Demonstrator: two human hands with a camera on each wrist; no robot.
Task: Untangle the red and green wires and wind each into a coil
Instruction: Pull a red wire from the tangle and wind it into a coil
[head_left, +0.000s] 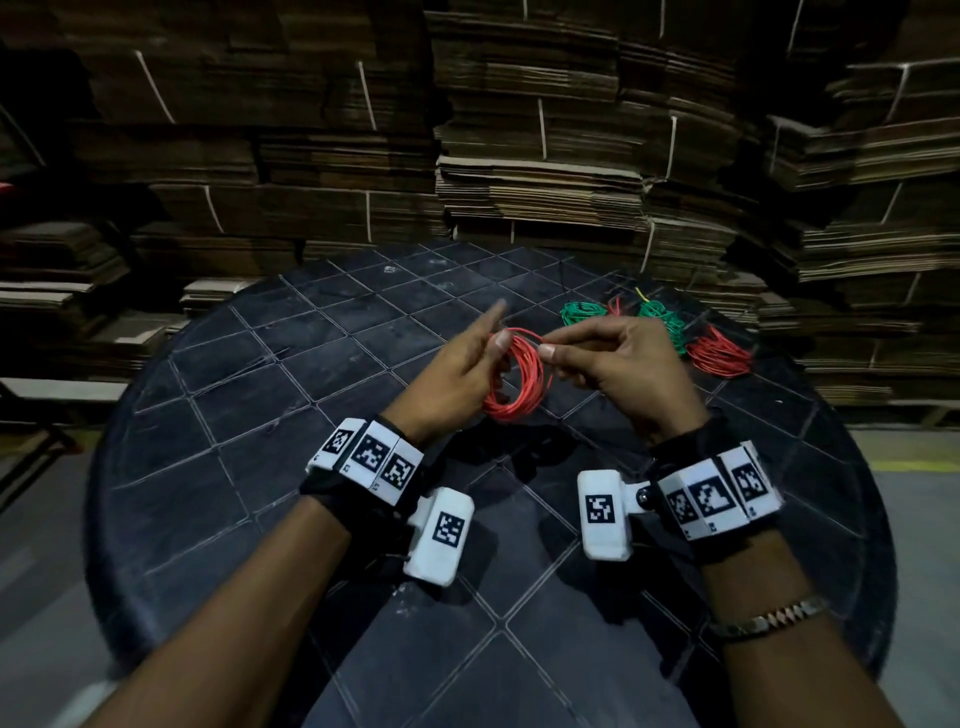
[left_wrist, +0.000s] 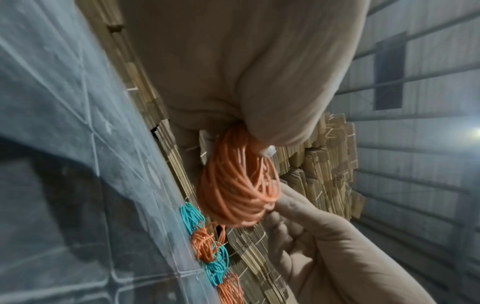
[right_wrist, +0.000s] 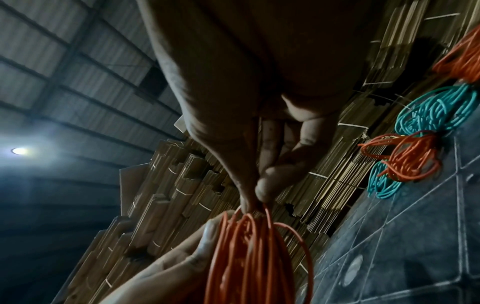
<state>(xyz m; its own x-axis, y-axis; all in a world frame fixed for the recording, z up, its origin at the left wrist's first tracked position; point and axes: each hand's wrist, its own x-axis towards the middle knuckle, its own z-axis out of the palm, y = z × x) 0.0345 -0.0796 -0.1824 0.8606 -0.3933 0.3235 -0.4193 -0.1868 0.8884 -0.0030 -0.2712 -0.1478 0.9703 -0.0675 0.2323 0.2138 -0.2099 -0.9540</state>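
A red wire coil is held upright above the dark table, between my two hands. My left hand grips the coil's left side, thumb pressed on the loops and index finger pointing away. My right hand pinches a strand at the top right of the coil between thumb and forefinger. The left wrist view shows the coil hanging from my left hand. In the right wrist view, my right hand pinches the coil from above.
More wire lies at the table's far right: two green bundles with a small red tangle between them, and a red coil. Stacks of flattened cardboard stand close behind the table.
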